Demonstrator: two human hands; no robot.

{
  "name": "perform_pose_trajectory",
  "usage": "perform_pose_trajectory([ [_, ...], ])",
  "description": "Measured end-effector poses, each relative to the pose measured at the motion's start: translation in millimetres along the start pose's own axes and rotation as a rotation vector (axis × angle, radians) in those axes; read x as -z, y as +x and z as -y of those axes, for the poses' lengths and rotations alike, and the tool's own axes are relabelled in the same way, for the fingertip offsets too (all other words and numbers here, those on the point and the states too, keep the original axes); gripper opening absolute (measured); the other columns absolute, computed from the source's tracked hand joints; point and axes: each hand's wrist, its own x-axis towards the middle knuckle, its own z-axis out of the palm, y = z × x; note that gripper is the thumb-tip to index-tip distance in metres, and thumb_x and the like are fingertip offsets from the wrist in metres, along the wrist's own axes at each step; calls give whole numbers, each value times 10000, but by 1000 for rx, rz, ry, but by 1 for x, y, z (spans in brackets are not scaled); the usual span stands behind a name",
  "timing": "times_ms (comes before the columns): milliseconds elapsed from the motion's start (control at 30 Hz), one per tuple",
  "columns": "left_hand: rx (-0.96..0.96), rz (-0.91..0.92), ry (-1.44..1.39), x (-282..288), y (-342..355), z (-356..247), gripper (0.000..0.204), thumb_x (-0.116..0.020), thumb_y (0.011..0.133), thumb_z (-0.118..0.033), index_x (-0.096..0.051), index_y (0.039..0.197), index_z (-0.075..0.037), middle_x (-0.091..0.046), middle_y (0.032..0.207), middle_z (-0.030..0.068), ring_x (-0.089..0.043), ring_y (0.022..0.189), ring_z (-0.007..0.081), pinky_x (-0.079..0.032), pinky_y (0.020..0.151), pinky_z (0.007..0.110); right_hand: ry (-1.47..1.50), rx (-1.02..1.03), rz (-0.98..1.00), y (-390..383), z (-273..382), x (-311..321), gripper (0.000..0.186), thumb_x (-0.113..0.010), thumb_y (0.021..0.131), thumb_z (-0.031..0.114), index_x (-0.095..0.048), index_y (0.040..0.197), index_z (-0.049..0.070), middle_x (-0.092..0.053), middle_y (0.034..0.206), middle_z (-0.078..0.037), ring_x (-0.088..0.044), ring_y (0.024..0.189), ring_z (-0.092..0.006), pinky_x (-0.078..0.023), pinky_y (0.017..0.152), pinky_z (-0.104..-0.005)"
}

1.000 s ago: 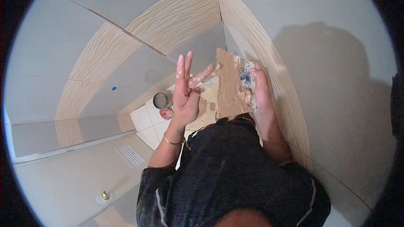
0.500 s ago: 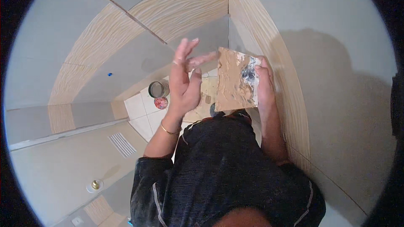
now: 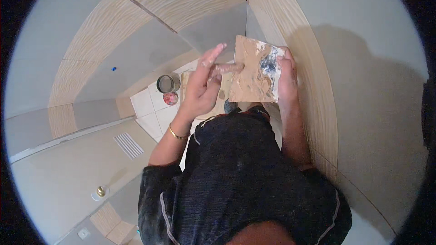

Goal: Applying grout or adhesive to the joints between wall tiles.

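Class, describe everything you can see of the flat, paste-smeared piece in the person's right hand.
The flat piece is roughly rectangular, its smeared face toward the camera. Tan, wet-looking paste covers most of it, ridged and uneven; toward the right, white and dark patches show. Its own material is hidden. It is held up before the person, the right hand gripping its right edge. A finger of the left hand appears to touch the paste near the left edge.

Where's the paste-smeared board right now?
Head view, upper half, slightly right of centre: the paste-smeared board is held at its right edge by the right hand, with the left hand at its left side.
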Motion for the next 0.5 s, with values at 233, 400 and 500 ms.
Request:
perform_pose_trajectory([
  [233,62,63,6,7,-13,-1,749,-354,779,189,-233,1484,-29,-368,1463,220,-648,1072,290,-447,972,334,-23,23,-10,0,-10,5,274,-364,921,170,-516,1096,25,-570,947,-65,-532,870,-132,-438,820,-297],
  [400,26,-146,-665,20,10,16,768,-366,739,136,-252,1480,-28,-549,1282,190,-536,1213,274,-369,1034,360,-16,26,-108,5,-25,11,286,-377,923,157,-522,1129,21,-570,984,-73,-535,896,-149,-449,829,-314],
  [500,32,-254,-427,19,50,38,788,-360,715,121,-257,1481,-30,-617,1191,184,-463,1298,265,-302,1094,415,-22,-25,-155,8,-44,17,292,-369,936,170,-510,1137,13,-562,1005,-81,-536,905,-156,-456,833,-323],
])
